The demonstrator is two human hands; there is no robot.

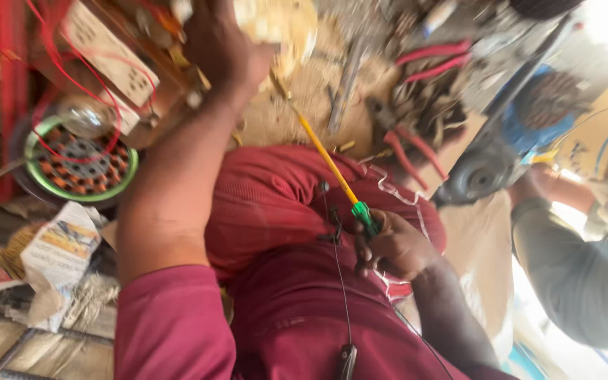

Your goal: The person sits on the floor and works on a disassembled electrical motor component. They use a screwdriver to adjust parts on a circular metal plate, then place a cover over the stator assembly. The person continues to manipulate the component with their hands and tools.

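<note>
Head view looks down on a cluttered workshop floor, where a round motor stator (79,158) with copper windings lies at far left. Left hand (223,46) reaches up among the parts (its grip is blurred, so I cannot tell), while the right hand (394,246) is clamped on a yellow-shafted screwdriver (332,169) over the lap.

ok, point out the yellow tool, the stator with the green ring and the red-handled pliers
yellow tool (328,163), head view, middle of its yellow shaft
stator with the green ring (79,169), head view, its copper-wound face
red-handled pliers (416,151), head view, on one red handle
</note>
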